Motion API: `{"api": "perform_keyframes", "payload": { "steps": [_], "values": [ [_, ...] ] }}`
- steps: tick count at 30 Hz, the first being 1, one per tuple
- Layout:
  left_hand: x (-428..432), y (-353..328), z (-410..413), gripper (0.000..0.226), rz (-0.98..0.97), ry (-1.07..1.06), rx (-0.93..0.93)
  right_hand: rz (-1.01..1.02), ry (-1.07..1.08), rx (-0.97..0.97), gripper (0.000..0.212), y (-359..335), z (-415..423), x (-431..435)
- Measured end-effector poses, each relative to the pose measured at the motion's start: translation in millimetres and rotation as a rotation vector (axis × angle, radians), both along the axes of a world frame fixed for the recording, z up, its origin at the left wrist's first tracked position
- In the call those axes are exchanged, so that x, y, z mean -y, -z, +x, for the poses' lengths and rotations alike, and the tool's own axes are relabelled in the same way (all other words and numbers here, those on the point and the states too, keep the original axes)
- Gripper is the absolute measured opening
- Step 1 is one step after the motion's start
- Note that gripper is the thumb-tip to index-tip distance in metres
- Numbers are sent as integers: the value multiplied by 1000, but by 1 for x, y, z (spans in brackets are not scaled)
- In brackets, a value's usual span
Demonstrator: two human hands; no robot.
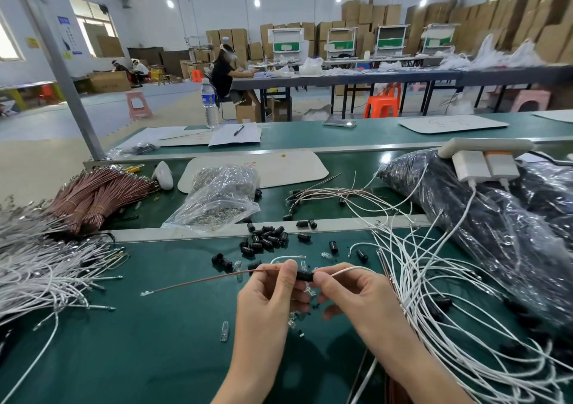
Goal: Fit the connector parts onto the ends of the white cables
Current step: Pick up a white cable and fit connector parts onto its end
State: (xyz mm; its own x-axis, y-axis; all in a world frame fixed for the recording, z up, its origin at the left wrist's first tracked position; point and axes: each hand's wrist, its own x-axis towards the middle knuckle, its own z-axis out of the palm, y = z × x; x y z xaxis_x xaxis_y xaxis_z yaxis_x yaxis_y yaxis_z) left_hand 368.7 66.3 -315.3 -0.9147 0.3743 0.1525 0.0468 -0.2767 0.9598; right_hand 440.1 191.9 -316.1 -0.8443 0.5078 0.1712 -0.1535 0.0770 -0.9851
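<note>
Bundled white cables (37,267): heaped at the table's (155,357) left edge, metal tips pointing inward.
Red-brown wire (201,281): runs level above the table, its metal terminal hanging free at the left end and its right end going into the left hand.
Left hand (269,292): forearm comes up from the bottom edge, palm turned inward; thumb and forefinger pinch the red-brown wire just beside the black connector, the other fingers curled beneath.
Black connector (305,275): short dark sleeve held level between the two hands, above the table near its middle; only its mid part shows between the fingertips.
Right hand (350,292): mirrors the left; thumb and forefinger clamp the connector's right end, the lower fingers bent under.
White cable (350,268): leaves the connector at the right hand's fingertips and arcs away to the right.
Spare black connectors (266,237): scattered pile beyond the hands.
Loose white cables (449,279): tangled spread right of the hands.
</note>
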Motion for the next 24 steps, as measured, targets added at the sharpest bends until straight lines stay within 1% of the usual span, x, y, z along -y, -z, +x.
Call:
{"api": "perform_keyframes", "payload": {
  "steps": [1, 6, 13, 17, 19, 20, 22, 24],
  "values": [
    [0, 0, 1, 32, 1, -4, -4, 2, 2, 0, 4, -1, 0, 1],
    [-1, 0, 2, 31, -30, -34, -59, 82, 43, 2, 15, -4, 2, 4],
    [2, 1, 3, 27, -96, -56, -137, 145, 42, 16, 20, -8, 5, 5],
    [3, 2, 4, 19, -151, -74, -207, 160, 13, 43, 17, -6, 6, 3],
    [3, 2, 6, 15, -163, -77, -231, 144, -9, 54, 6, -6, 6, 3],
    [3, 2, 6, 16, -165, -77, -239, 136, -18, 58, 5, -6, 6, 3],
    [2, 2, 6, 23, -156, -71, -239, 114, -31, 58, 17, -6, 5, 2],
    [2, 2, 7, 27, -141, -56, -229, 75, -43, 52, 20, -4, 3, 1]
  ]
}}
